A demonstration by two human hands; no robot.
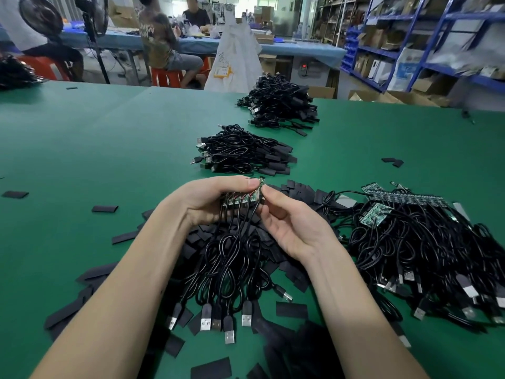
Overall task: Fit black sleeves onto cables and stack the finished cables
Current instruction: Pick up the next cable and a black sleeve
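My left hand (pixel 210 199) grips a strip of small green circuit boards (pixel 241 199) whose black cables (pixel 229 258) hang down to USB plugs (pixel 218 320) on the green table (pixel 82 149). My right hand (pixel 284 222) pinches the rightmost board of the strip between thumb and forefinger. Flat black sleeves (pixel 273 250) lie in a loose heap under both hands and spread toward the front edge. Two piles of sleeved cables sit further back, the near pile (pixel 243 153) and the far pile (pixel 281 103).
A heap of unsleeved cables with board strips (pixel 426 242) lies at the right. Stray sleeves (pixel 105 208) dot the left side of the table. Beyond the table, people sit at a blue bench (pixel 191 45); blue shelving (pixel 426 42) stands at the right.
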